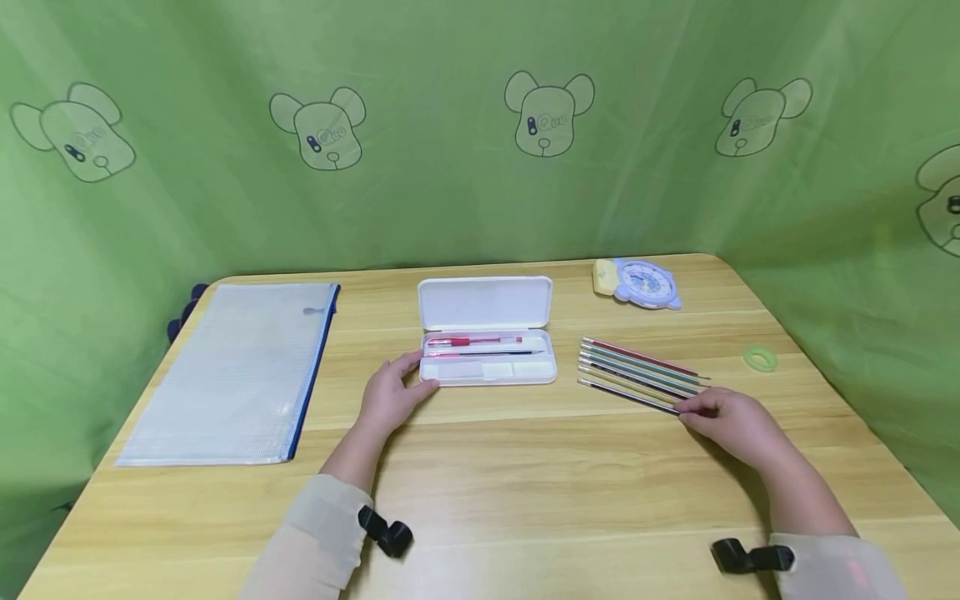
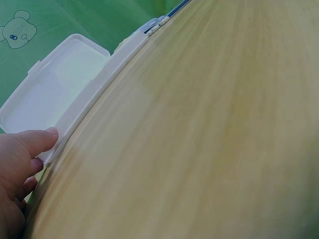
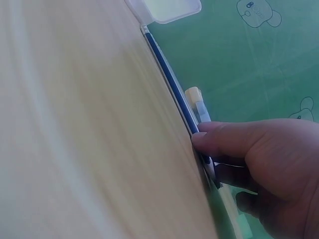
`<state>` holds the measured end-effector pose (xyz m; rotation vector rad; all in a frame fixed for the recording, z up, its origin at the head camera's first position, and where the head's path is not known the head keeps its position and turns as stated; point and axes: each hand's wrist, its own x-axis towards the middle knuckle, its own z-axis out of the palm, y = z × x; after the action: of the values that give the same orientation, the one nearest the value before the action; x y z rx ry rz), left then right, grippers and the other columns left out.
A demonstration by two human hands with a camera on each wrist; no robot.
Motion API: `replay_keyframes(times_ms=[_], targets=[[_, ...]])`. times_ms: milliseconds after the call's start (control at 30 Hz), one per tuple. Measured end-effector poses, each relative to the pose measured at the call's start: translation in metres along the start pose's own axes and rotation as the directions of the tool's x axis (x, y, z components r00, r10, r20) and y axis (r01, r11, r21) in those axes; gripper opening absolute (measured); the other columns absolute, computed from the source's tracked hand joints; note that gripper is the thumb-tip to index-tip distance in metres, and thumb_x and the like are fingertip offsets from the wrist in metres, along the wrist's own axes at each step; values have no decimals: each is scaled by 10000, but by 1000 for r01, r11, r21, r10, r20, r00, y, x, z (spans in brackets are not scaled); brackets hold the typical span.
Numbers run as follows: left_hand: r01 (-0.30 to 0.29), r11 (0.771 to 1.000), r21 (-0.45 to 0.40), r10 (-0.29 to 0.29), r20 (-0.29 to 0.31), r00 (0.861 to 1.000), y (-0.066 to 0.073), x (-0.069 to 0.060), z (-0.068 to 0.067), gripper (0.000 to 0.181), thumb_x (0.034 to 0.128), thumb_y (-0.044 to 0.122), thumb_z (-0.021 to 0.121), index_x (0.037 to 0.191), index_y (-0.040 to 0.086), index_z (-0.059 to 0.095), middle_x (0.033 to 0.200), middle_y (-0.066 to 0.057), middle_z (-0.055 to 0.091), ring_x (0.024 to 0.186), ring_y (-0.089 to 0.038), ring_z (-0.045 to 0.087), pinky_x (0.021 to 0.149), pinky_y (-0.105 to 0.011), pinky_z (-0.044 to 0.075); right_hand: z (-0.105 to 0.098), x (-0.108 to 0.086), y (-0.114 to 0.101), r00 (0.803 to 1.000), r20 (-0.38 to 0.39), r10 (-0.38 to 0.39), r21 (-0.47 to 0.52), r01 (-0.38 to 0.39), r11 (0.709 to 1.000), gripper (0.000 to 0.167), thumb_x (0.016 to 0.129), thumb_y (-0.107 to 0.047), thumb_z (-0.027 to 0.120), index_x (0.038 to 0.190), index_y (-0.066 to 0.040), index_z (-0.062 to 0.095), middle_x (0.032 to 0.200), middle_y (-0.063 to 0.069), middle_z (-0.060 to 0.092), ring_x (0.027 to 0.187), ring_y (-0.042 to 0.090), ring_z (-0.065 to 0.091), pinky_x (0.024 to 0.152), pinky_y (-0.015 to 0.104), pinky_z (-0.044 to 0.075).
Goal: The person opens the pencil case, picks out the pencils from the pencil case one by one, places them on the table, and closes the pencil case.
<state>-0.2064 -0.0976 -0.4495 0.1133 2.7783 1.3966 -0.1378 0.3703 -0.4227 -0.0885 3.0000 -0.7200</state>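
Note:
A white pencil case (image 1: pixel 490 372) lies with its lid (image 1: pixel 486 303) raised, in the middle of the table. Inside it are a red pen (image 1: pixel 468 341) and a slim pencil (image 1: pixel 487 354). My left hand (image 1: pixel 390 396) grips the case's left end, thumb at the front corner. To the right, several pencils (image 1: pixel 637 368) lie side by side at a slant. With thumb and fingers, my right hand (image 1: pixel 731 423) pinches the nearest one, a dark blue pencil (image 3: pixel 172 79), close to its right end. The other pencils are mostly hidden behind it in the right wrist view.
A translucent zip pouch (image 1: pixel 232 375) with a blue edge lies at the left. Behind the pencils sits a purple and yellow clock-faced item (image 1: pixel 643 283). A green ring (image 1: pixel 761 358) lies near the right edge. Green curtain (image 1: pixel 450 208) surrounds the table's back and sides.

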Motion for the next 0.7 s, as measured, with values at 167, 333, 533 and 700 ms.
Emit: replay_keyframes(times_ms=[167,333,533,700], targets=[[5,1000,4,-5,0,1000,0,0,0,587,892,302,715,1403,81,529,1444,-97,546,1426,-305,403,1264,-446,179,0,0,-1,1000,0,-4,-5,4,1000,237,887,-148,684,1084,-23,731,1108,265,671,1072,483,598,898,625,478],[7,1000,4,-7,1,1000,1,0,0,588,894,301,713,1406,83,525,1447,-96,543,1431,-309,394,1264,-450,176,-2,0,-8,1000,2,0,25,0,1000,298,912,-232,678,1133,-36,715,1195,289,642,1145,502,561,931,636,455],[4,1000,2,-4,-4,1000,1,0,0,586,893,296,715,1404,79,527,1442,-99,547,1428,-311,398,1262,-452,181,-6,13,-30,999,-22,-35,37,35,999,334,919,-300,682,1138,-50,714,1134,236,671,1059,394,605,881,551,493],[8,1000,5,-8,-3,1000,1,1,0,592,891,303,718,1405,81,526,1444,-97,544,1432,-312,393,1261,-454,186,-7,34,-57,998,-8,-70,54,70,996,323,921,-288,679,1133,-47,711,1055,166,691,1013,329,611,882,514,501]])
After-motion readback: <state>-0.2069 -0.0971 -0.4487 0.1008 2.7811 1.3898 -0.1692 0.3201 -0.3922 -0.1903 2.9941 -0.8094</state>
